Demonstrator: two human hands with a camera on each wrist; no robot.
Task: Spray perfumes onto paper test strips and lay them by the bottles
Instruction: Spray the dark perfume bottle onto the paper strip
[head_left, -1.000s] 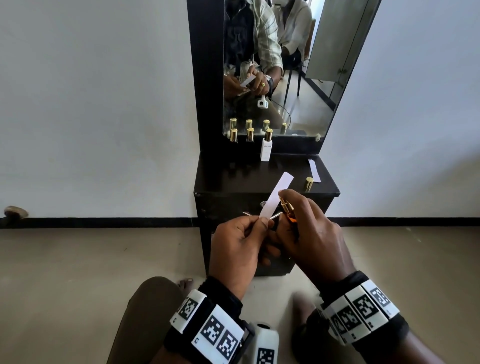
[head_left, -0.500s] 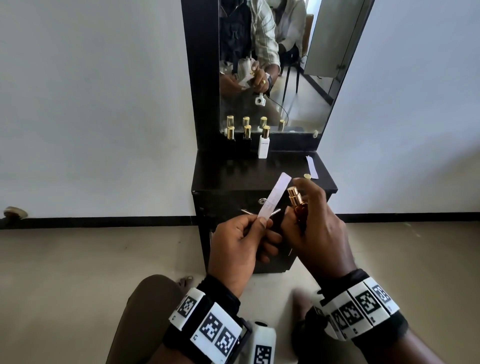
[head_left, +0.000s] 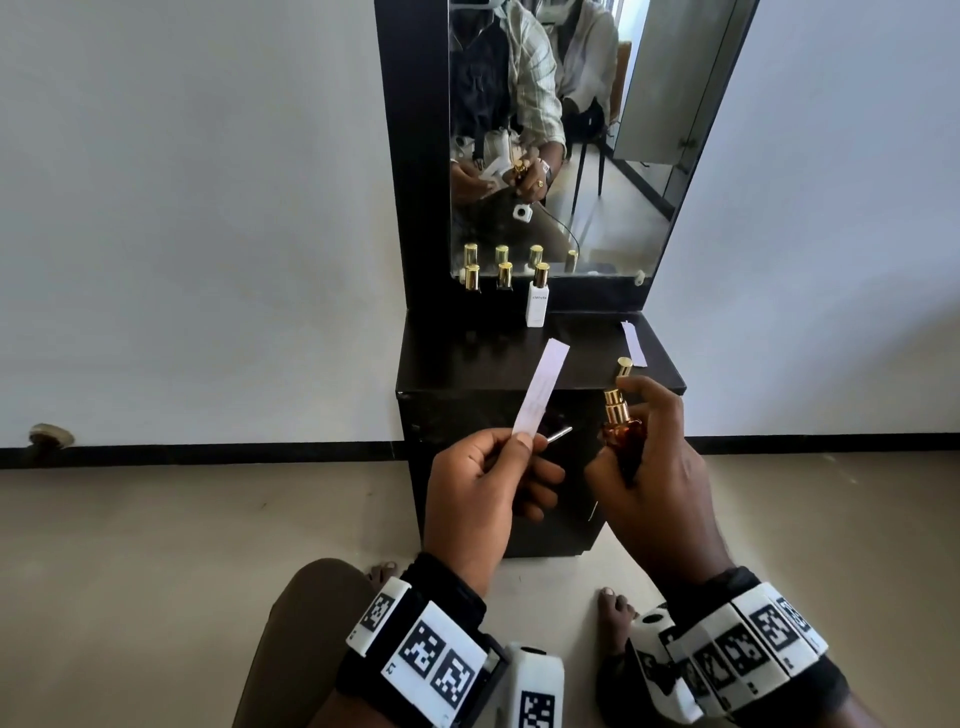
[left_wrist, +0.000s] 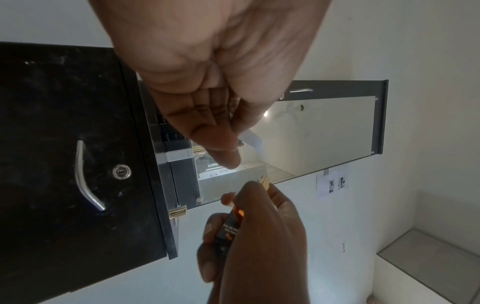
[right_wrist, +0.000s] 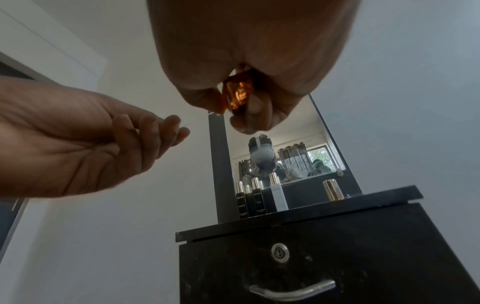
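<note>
My left hand (head_left: 488, 483) pinches the bottom of a white paper test strip (head_left: 540, 387), which stands tilted up to the right in front of the cabinet. My right hand (head_left: 649, 467) grips an amber perfume bottle (head_left: 621, 434) with a gold sprayer, its forefinger on top of the nozzle; the bottle's base shows in the right wrist view (right_wrist: 237, 94). The bottle sits a little right of the strip. A loose gold cap (head_left: 623, 368) stands on the black cabinet top (head_left: 493, 364). Another strip (head_left: 635, 343) lies at the top's right side.
Two dark bottles (head_left: 472, 278) and a white bottle (head_left: 537, 301) with gold caps stand in a row against the mirror (head_left: 561, 156). The cabinet front has a lock and a metal handle (right_wrist: 292, 290). My knee and bare feet (head_left: 615, 616) are on the floor below.
My hands have moved apart: the right hand has carried the bottle rightward and upright, its nozzle now clear of the strip. The left hand still holds the strip.
</note>
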